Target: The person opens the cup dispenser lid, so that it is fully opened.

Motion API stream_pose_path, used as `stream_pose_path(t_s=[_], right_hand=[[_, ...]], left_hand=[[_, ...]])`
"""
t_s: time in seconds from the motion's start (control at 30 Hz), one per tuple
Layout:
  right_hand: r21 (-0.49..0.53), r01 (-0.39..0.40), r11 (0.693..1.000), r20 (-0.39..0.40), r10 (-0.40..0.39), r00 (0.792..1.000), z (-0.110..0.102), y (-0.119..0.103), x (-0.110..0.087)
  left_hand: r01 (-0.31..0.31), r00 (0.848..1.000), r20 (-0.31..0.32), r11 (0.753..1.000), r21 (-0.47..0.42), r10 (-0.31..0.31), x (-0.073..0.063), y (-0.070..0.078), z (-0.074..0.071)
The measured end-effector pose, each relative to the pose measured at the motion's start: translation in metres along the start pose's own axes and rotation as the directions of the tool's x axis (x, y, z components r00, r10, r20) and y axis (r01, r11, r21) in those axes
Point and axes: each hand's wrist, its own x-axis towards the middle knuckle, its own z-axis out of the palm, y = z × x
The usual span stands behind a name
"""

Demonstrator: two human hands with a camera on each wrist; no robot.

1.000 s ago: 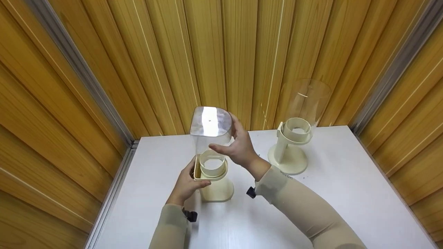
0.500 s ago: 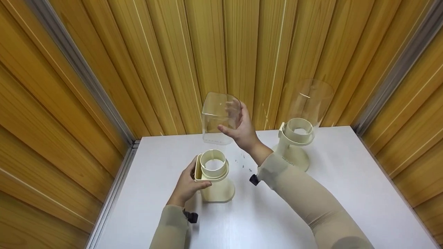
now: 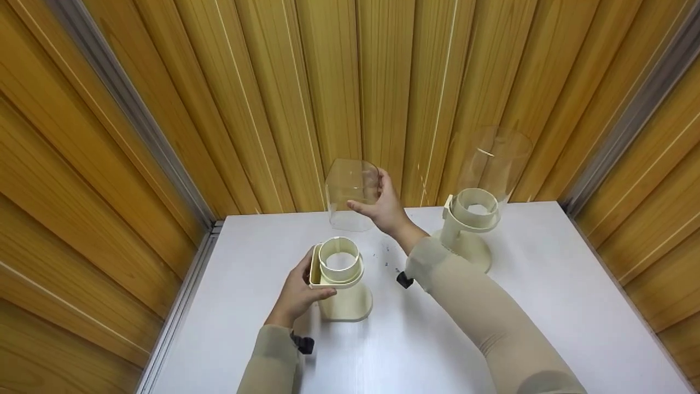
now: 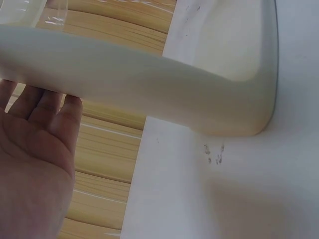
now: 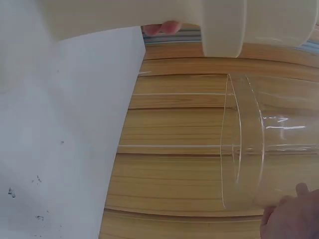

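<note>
My left hand grips the upper holder of a cream plastic stand, thumb along its front edge. This stand is upright on the table, with an open ring on top. In the left wrist view, fingers of the left hand curl against the stand's column. Behind and above the ring, my right hand holds a clear plastic container by its right side, apart from the stand. The right wrist view shows the container's rim facing the stand, with the right hand at its side.
A second cream stand stands at the table's back right, with a tall clear cover rising behind its ring. The white table has small dark specks near the middle. Wood-patterned panels enclose the back and sides.
My right hand has carried the clear container up off the ring, then back and slightly right, away from the near stand. My left hand keeps its grip there.
</note>
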Motion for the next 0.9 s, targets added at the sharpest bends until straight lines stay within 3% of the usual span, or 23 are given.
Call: stream_pose_path(t_s=[0.2, 0.57, 0.9], right_hand=[[-0.106, -0.089, 0.990, 0.018, 0.091, 0.996, 0.001, 0.015, 0.006], [-0.191, -0.130, 0.973, 0.081, 0.148, 0.986, 0.003, 0.054, 0.007], [-0.325, -0.126, 0.937, 0.135, 0.178, 0.975, 0.007, 0.083, 0.007]], left_hand=[[-0.002, 1.000, 0.006, 1.000, -0.006, 0.002, 0.002, -0.001, 0.000], [-0.006, 1.000, 0.017, 1.000, -0.003, 0.006, 0.003, -0.007, 0.004], [-0.024, 0.999, 0.022, 0.999, -0.022, 0.025, 0.003, -0.008, 0.003]])
